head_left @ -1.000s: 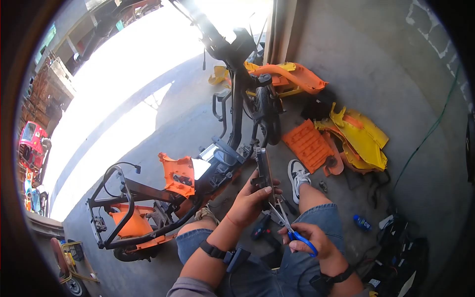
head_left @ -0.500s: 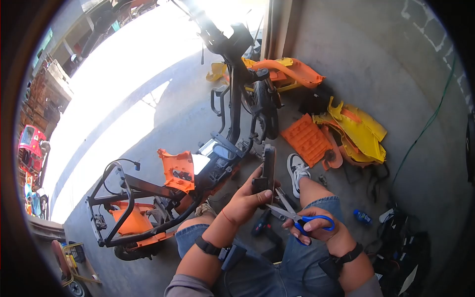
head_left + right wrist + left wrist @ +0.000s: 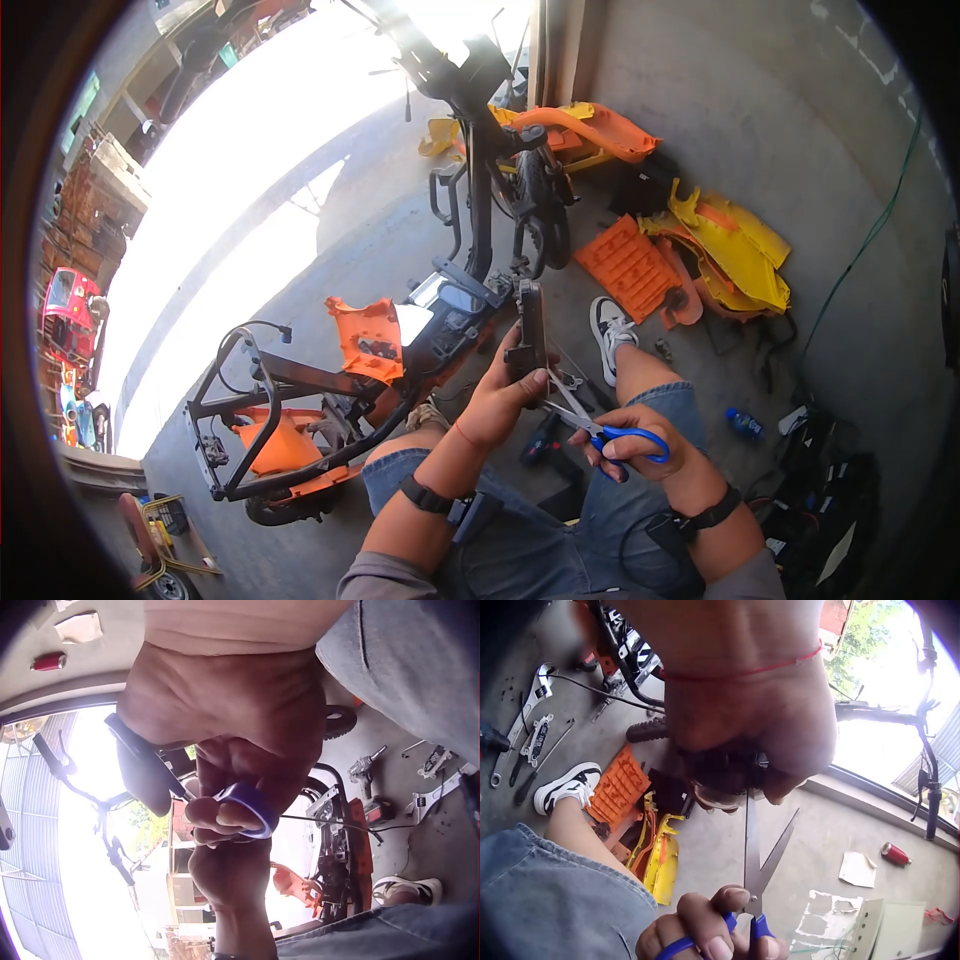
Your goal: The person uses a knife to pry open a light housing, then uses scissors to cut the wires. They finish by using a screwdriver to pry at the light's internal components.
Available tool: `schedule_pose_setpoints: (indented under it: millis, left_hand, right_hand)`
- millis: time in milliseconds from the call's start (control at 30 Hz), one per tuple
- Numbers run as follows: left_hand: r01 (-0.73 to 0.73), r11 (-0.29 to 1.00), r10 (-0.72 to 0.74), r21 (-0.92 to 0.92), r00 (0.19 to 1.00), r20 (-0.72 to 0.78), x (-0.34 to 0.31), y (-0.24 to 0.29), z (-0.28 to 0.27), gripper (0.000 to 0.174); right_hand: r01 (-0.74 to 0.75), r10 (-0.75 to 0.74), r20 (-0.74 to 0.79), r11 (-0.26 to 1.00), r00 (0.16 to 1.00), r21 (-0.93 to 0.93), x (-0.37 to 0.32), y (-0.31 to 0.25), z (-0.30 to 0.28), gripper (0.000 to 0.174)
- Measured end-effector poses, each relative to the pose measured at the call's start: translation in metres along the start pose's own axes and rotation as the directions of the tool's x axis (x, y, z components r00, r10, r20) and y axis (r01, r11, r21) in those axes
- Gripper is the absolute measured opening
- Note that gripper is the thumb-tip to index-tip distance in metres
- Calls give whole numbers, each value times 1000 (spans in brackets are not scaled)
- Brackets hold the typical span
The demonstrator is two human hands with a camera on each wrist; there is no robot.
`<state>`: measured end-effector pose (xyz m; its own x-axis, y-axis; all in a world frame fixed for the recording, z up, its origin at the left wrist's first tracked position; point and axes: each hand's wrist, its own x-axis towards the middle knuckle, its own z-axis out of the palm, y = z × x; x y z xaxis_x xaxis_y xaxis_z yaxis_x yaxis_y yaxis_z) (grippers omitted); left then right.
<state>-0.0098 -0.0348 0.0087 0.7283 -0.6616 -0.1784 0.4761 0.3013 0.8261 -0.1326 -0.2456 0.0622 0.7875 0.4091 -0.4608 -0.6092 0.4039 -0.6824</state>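
In the head view my left hand grips a long black part upright, thumb across its lower end. From the left wrist its clear, curved edge shows below the palm; the fingers hide much of the rest. My right hand holds scissors, fingers and thumb through the blue handles. The blades stand apart, and one blade reaches up to the part's underside beside the left fingers. A blue handle loop circles the fingers in the right wrist view.
A stripped scooter frame stands ahead and to the left. Orange and yellow panels lie at the right. A cordless drill, a wrench and a screwdriver lie on the floor near the feet. A blue bottle is at the right.
The scissors first pointed up at the part, then swung lower and away with blades spread. Now they are back at the part's lower end, still spread. The left hand keeps its hold.
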Motion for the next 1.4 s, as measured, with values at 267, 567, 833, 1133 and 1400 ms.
schedule_pose_setpoints:
  millis: [267,567,833,1133,1400]
  left_hand:
    - [-59,997,63,58,994,-84,4,-9,0,79]
    - [-78,987,106,141,974,-202,5,-16,4,77]
    - [-95,983,127,154,968,-215,9,-15,1,74]
    - [-1,1000,1,25,1000,16,8,-5,0,74]
    - [-31,989,35,142,999,-26,2,-9,7,76]
  right_hand:
    - [20,-24,-88,999,996,-50,2,3,7,49]
    - [-1,-17,-160,994,987,-108,6,0,14,41]
    - [-39,40,-15,996,999,75,10,-3,-12,50]
    - [-146,55,364,963,930,227,25,2,-65,60]
    - [-92,60,295,991,954,93,22,-3,-56,58]
